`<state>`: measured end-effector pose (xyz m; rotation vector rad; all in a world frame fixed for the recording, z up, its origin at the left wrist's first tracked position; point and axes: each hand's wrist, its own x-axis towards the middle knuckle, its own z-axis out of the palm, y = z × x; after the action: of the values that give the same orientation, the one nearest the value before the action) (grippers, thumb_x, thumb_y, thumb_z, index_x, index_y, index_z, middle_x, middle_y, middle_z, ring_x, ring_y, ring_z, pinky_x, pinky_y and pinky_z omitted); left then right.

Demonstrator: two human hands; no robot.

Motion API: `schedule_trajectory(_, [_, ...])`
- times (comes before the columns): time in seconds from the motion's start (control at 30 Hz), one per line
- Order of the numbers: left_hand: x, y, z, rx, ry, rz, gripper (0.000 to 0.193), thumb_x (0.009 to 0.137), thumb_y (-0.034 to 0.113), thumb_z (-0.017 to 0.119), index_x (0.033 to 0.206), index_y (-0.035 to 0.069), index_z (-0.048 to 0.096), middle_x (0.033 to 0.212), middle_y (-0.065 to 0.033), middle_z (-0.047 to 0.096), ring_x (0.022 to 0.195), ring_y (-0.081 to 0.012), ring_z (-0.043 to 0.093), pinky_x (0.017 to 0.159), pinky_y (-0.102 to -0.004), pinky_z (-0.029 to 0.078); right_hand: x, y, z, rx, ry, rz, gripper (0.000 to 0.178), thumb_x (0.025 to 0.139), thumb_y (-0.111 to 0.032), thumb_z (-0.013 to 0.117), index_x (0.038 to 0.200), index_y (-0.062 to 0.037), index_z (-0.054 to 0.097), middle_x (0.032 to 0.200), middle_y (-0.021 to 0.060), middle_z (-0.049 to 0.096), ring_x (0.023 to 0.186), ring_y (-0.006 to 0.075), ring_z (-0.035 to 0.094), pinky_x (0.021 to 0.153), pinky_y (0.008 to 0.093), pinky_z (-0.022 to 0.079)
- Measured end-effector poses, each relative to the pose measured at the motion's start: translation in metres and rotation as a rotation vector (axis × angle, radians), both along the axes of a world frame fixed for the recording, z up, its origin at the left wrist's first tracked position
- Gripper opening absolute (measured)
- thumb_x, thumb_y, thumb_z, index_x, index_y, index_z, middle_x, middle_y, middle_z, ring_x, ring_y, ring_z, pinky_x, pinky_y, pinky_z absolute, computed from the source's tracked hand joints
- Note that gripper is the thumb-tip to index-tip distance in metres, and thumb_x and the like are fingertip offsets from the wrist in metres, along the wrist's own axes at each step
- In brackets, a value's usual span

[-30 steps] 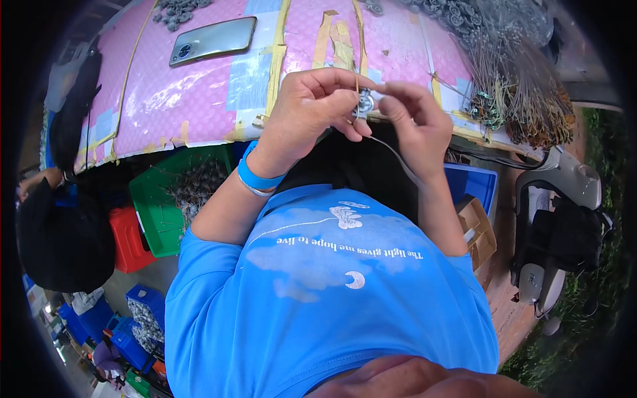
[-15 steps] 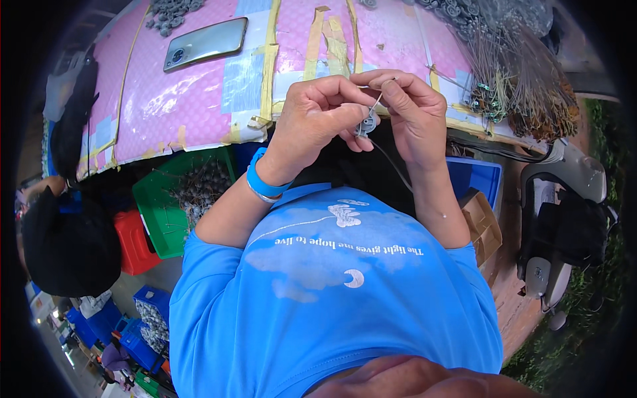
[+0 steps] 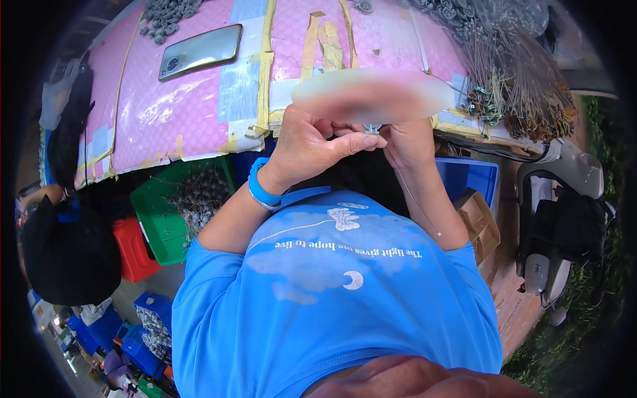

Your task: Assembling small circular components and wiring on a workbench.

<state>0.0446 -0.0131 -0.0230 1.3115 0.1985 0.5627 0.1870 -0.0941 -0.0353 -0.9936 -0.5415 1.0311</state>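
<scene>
Just over the near edge of the table, both my hands meet around a small grey plastic fitting (image 3: 373, 129). My left hand (image 3: 302, 142), with a blue band on its wrist, pinches the fitting between thumb and fingers. Close against its other side is my right hand (image 3: 413, 140), its fingers curled inward. A blurred patch covers most of the fingertips, so what the right fingers grip is hidden. From between the hands a thin wire (image 3: 415, 196) hangs down along my right forearm, ending in a small pale tip.
A phone (image 3: 200, 52) lies on the pink, taped table cover (image 3: 172, 106). Grey parts (image 3: 169, 16) are heaped at the far left, and a bundle of wires (image 3: 514, 86) at the right. Below are a green bin (image 3: 156, 209), a red container (image 3: 135, 247), a blue bin (image 3: 470, 176) and a cardboard box (image 3: 479, 225).
My hands have come down slightly and closer together. The right hand's raised pinch on the wire end is no longer visible. The wire's loose end now hangs along my right forearm.
</scene>
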Motion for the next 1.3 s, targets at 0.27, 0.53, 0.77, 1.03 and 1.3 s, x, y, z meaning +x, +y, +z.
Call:
schedule_trajectory(0.27, [-0.008, 0.018, -0.004, -0.110, 0.047, 0.019, 0.045, 0.078, -0.008, 0.075, 0.120, -0.006, 0.057, 0.098, -0.0117, 0.068, 0.088, -0.0191, 0.071, 0.082, -0.0296, 0.059, 0.043, 0.038, 0.020, -0.157, -0.602, 0.125, 0.022, 0.091, -0.012, 0.065, 0.106, 0.0024, 0.069, 0.094, 0.0035, 0.070, 0.085, 0.0110, 0.064, 0.075, 0.0255, 0.051])
schedule_trajectory(0.53, [-0.006, 0.023, -0.004, -0.179, 0.147, 0.003, 0.042, 0.082, -0.006, 0.072, 0.121, -0.007, 0.056, 0.095, -0.0125, 0.070, 0.091, -0.0193, 0.072, 0.084, -0.0282, 0.057, 0.121, 0.131, 0.013, -0.164, -1.449, -0.134, 0.027, 0.085, -0.015, 0.069, 0.111, -0.0071, 0.070, 0.098, 0.0097, 0.072, 0.081, 0.0190, 0.068, 0.074, 0.0308, 0.053])
schedule_trajectory(0.77, [-0.006, 0.026, -0.005, -0.171, 0.163, -0.031, 0.041, 0.080, -0.007, 0.073, 0.118, -0.008, 0.058, 0.095, -0.0133, 0.071, 0.091, -0.0189, 0.072, 0.084, -0.0285, 0.057, 0.126, 0.132, 0.000, -0.243, -1.497, -0.218, 0.020, 0.081, -0.017, 0.070, 0.099, -0.0086, 0.073, 0.090, 0.0128, 0.070, 0.079, 0.0264, 0.068, 0.072, 0.0346, 0.053])
schedule_trajectory(1.03, [-0.007, 0.024, -0.006, -0.150, 0.157, -0.004, 0.041, 0.078, -0.006, 0.075, 0.116, -0.007, 0.060, 0.097, -0.0140, 0.071, 0.089, -0.0183, 0.072, 0.084, -0.0282, 0.057, 0.120, 0.095, 0.015, -0.333, -1.838, -0.152, 0.016, 0.083, -0.019, 0.067, 0.096, -0.0106, 0.073, 0.089, 0.0109, 0.070, 0.081, 0.0307, 0.067, 0.072, 0.0400, 0.053])
schedule_trajectory(1.3, [-0.017, 0.013, -0.004, 0.000, 0.102, 0.235, 0.039, 0.077, -0.003, 0.079, 0.112, -0.006, 0.062, 0.094, -0.0102, 0.070, 0.087, -0.0162, 0.072, 0.077, -0.0252, 0.059, 0.077, 0.065, 0.015, -0.423, -2.041, -0.084, 0.020, 0.084, -0.018, 0.068, 0.101, -0.0090, 0.072, 0.090, 0.0161, 0.069, 0.082, 0.0339, 0.067, 0.074, 0.0395, 0.053])
